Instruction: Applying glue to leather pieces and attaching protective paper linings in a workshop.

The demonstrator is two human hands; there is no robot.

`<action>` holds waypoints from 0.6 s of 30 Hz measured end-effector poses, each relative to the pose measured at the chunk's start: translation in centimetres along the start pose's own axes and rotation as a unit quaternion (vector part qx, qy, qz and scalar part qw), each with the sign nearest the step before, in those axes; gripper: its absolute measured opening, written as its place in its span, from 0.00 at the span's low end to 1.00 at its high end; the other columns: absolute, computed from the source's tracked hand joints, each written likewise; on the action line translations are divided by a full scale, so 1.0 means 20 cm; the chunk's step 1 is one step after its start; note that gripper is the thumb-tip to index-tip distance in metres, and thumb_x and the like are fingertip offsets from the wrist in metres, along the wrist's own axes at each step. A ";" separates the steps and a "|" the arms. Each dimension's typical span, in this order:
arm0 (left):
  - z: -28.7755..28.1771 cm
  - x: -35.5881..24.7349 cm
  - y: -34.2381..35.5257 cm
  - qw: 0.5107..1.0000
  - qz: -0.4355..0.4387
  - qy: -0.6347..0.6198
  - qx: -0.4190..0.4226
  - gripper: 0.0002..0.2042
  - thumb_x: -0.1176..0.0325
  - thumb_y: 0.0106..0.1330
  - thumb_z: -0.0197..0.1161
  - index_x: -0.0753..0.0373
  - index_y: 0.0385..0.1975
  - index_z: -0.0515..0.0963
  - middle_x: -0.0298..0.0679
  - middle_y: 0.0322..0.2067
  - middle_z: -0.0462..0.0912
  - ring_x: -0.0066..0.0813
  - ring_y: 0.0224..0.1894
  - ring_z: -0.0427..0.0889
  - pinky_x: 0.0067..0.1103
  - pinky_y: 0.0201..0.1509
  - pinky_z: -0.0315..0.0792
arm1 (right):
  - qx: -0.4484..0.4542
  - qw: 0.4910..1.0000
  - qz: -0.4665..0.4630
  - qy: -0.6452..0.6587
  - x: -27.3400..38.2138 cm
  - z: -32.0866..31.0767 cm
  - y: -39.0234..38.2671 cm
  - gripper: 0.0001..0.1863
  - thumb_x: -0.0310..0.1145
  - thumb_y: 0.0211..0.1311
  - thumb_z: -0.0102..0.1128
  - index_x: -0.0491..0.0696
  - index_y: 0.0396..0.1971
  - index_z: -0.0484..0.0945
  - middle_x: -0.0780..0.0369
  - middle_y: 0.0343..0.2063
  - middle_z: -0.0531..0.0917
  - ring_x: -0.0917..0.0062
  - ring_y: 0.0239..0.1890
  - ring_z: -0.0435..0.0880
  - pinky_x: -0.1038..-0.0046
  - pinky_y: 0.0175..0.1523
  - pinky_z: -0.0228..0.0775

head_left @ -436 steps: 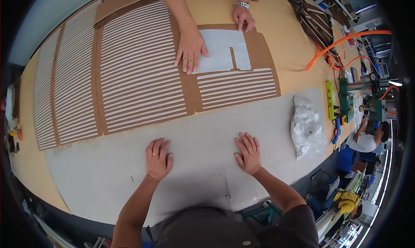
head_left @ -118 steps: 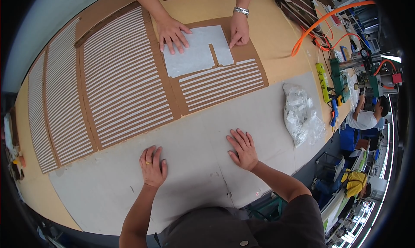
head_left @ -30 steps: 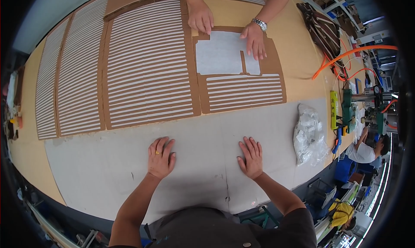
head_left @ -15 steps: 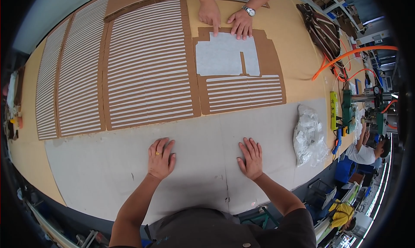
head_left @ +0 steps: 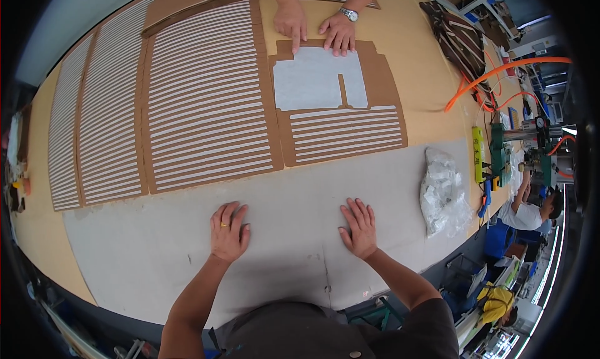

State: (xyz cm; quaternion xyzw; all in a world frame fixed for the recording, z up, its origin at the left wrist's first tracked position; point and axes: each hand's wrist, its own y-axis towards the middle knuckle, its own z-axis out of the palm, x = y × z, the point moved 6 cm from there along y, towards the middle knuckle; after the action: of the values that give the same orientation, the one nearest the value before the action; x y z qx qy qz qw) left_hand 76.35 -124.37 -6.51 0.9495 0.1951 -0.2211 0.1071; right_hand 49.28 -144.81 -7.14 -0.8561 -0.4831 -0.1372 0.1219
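Observation:
My left hand [head_left: 229,232] rests palm down on the grey sheet [head_left: 287,202] covering the near part of the table. It is open, with a ring on one finger and nothing in its grasp. My right hand [head_left: 359,229] lies likewise on the grey sheet, fingers stretched out and empty. Beyond both hands, brown cardboard panels [head_left: 149,109] with rows of white strips lie flat. On the far right panel sits a white sheet [head_left: 312,80] with a narrow slot. Across the table, another person's two hands [head_left: 338,34] touch that white sheet's far edge; one wrist wears a watch.
A clear plastic bag [head_left: 440,193] of small pale pieces lies to the right. Past it stand a yellow-green bar [head_left: 477,154], a green bench press [head_left: 498,149] and an orange hose [head_left: 500,73]. A dark striped bag [head_left: 456,40] sits at the far right. Other people work beyond.
The view has shifted a little, so the panels appear slightly farther left. My hands stay resting on the grey sheet, and the other person's hands remain on the white sheet.

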 end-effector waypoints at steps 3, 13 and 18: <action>0.01 0.01 0.00 1.000 0.000 0.001 0.001 0.23 0.67 0.60 0.61 0.60 0.57 0.72 0.42 0.60 0.67 0.46 0.61 0.64 0.42 0.62 0.61 | -0.008 1.000 -0.003 0.003 0.00 0.00 0.00 0.32 0.41 0.64 0.57 0.51 0.68 0.63 0.58 0.71 0.59 0.61 0.74 0.54 0.49 0.74 0.42; 0.00 0.00 0.00 1.000 -0.002 0.012 0.007 0.23 0.67 0.60 0.61 0.60 0.57 0.72 0.43 0.59 0.67 0.47 0.62 0.64 0.41 0.63 0.60 | -0.011 1.000 -0.007 0.010 0.01 -0.01 0.00 0.32 0.41 0.64 0.56 0.51 0.68 0.64 0.58 0.71 0.60 0.60 0.73 0.55 0.50 0.73 0.42; 0.01 0.00 0.00 1.000 -0.006 0.014 0.008 0.23 0.67 0.60 0.60 0.60 0.57 0.72 0.43 0.60 0.67 0.47 0.62 0.64 0.41 0.63 0.60 | -0.008 1.000 -0.007 0.008 0.01 -0.01 0.01 0.32 0.41 0.64 0.57 0.51 0.68 0.64 0.58 0.71 0.59 0.61 0.73 0.55 0.50 0.73 0.42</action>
State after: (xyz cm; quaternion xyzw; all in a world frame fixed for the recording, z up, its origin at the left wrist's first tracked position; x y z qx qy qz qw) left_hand 76.31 -124.32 -6.73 0.9523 0.2001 -0.2096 0.0952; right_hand 49.45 -144.78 -6.86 -0.8527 -0.4866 -0.1486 0.1185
